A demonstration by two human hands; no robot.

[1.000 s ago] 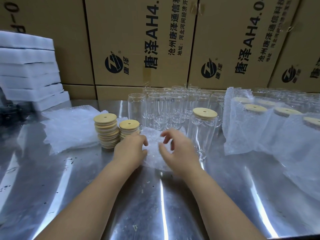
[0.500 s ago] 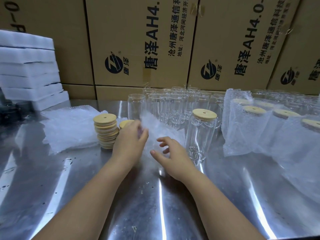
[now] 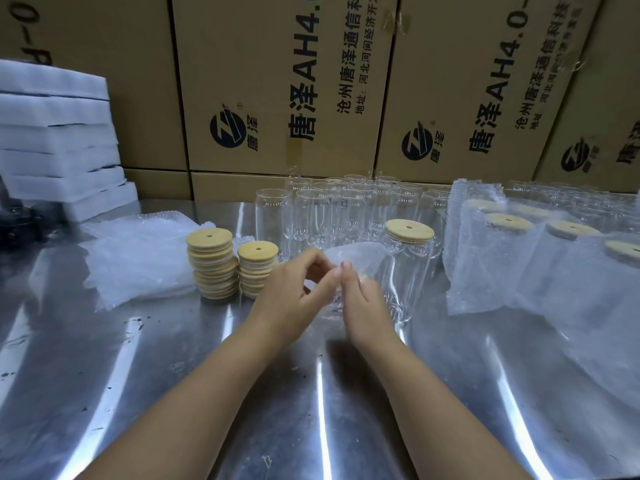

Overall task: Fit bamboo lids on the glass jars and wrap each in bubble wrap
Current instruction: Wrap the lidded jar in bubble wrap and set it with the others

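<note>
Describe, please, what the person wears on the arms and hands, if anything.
Nothing worn is visible. The left forearm and the right forearm are bare down to the picture's edge, with no sleeve. The left hand and the right hand have no glove, and no ring, watch or bracelet shows.

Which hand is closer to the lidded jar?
Right. The right hand sits just left of the lidded jar; the left hand is farther left, by the lids. Both pinch bubble wrap.

Bubble wrap sheet (image 3: 360, 254) partly hidden, rightmost wrapped jar (image 3: 620, 275) cropped
</note>
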